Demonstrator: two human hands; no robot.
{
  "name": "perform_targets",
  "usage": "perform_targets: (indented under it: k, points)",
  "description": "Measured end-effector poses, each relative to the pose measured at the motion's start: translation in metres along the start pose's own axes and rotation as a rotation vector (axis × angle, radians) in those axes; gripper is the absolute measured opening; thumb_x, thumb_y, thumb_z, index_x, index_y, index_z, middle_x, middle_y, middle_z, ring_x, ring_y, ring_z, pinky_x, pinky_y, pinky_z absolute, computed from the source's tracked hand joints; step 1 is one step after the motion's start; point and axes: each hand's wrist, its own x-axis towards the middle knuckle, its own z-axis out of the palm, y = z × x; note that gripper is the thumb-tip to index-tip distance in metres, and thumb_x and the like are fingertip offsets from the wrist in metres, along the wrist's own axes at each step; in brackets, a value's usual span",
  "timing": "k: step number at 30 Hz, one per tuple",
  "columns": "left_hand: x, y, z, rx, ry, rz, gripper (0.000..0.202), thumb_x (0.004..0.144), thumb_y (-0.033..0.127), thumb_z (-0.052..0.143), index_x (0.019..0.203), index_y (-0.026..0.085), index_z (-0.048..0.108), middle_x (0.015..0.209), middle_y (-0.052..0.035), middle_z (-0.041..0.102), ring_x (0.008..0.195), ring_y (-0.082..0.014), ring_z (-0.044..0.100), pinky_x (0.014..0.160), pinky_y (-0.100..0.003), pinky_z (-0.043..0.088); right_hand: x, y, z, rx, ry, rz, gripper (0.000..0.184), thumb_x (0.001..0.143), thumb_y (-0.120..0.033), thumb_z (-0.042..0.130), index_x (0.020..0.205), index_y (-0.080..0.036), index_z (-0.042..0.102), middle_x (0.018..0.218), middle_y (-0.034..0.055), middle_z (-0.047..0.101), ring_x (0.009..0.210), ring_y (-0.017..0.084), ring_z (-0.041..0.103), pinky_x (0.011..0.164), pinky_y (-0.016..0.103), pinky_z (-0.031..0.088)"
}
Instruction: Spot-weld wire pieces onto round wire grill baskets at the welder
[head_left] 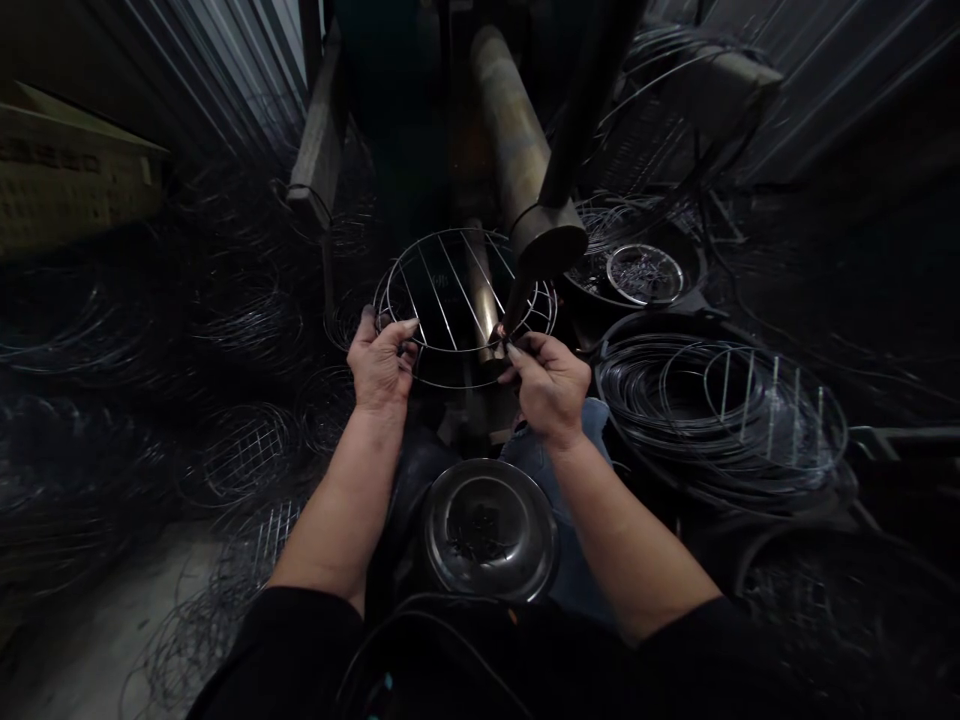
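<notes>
A round wire rack (450, 349) with parallel cross wires and a double hoop is held level under the machine's thick metal arm (517, 140). My left hand (381, 365) is closed on the rack's left rim, thumb on top. At the front right of the rim, my right hand (551, 385) pinches with thumb and forefinger beside the electrode tip (501, 332). Whatever lies between those fingertips is too small to make out. Behind and below the rack stands a lower brass-coloured rod (484, 285). Between my legs rests a shiny metal bowl (541, 530) with small dark pieces inside.
To the right, a large tub holds coiled wire hoops (645, 410), with another wire rack (775, 400) on top. Behind it a small round dish (679, 280) contains short metal bits. Stacks of wire racks (247, 455) lie on the left. A yellow box (75, 180) stands far left.
</notes>
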Motion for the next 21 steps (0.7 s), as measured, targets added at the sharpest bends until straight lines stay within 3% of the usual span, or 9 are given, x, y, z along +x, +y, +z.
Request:
perform_targets:
  k: [3, 6, 13, 21]
  points:
    - [0.001, 0.0, 0.001, 0.013, 0.018, 0.002, 0.083, 0.054, 0.001, 0.072, 0.131, 0.019, 0.05, 0.073, 0.0074, 0.051, 0.052, -0.0036, 0.05, 0.047, -0.018, 0.039, -0.001, 0.0, -0.005, 0.002, -0.031, 0.023, 0.018, 0.074, -0.034, 0.068, 0.081, -0.017, 0.066, 0.066, -0.003, 0.064, 0.047, 0.01, 0.06, 0.046, 0.022, 0.045]
    - [0.0, 0.001, 0.002, 0.025, 0.013, 0.001, 0.082, 0.053, 0.001, 0.072, 0.13, 0.018, 0.05, 0.072, 0.0074, 0.05, 0.051, -0.004, 0.049, 0.047, -0.019, 0.039, -0.005, 0.001, -0.013, -0.055, -0.11, 0.041, 0.018, 0.075, -0.034, 0.069, 0.082, -0.018, 0.069, 0.055, -0.0045, 0.059, 0.043, 0.011, 0.057, 0.043, 0.022, 0.043]
    - [0.0, 0.003, 0.004, 0.091, 0.005, 0.03, 0.06, 0.052, 0.005, 0.072, 0.109, 0.019, 0.059, 0.068, 0.008, 0.051, 0.047, -0.0045, 0.047, 0.046, -0.02, 0.038, -0.005, 0.008, -0.013, -0.013, -0.101, 0.002, 0.015, 0.074, -0.03, 0.069, 0.083, -0.019, 0.073, 0.061, -0.0042, 0.063, 0.044, 0.009, 0.058, 0.045, 0.021, 0.043]
    - [0.0, 0.007, 0.01, 0.183, 0.005, 0.026, 0.041, 0.055, 0.005, 0.066, 0.089, 0.02, 0.049, 0.061, 0.009, 0.049, 0.047, -0.0057, 0.047, 0.046, -0.019, 0.038, 0.0, 0.008, -0.008, 0.071, -0.087, 0.043, 0.006, 0.073, -0.023, 0.069, 0.077, -0.018, 0.071, 0.06, -0.0058, 0.062, 0.04, 0.008, 0.057, 0.042, 0.019, 0.042]
